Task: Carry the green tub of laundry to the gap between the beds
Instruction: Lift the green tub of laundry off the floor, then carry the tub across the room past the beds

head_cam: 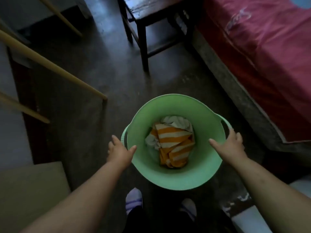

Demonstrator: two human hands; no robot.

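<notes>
A round, smooth, pale green plastic tub sits in the lower centre of the frame on a dull, mottled grey concrete floor. It has two moulded loop handles, one on each side of the rim. Crumpled laundry lies at its bottom: one orange-and-white striped cloth and one plain whitish cloth.

Two bare hands reach down to the tub. The left hand is at the left rim beside that handle, thumb over the rim edge, fingers spread; its grip is open. The right hand lies on the right rim just below the other handle, fingers splayed and flat, its grip also open, closing on nothing.

Two feet in pale slippers show at the bottom edge, just below the tub. One bed with a glossy red cover fills the upper right. A dark wooden chair stands at top centre. Three pale wooden rails slant across the left.
</notes>
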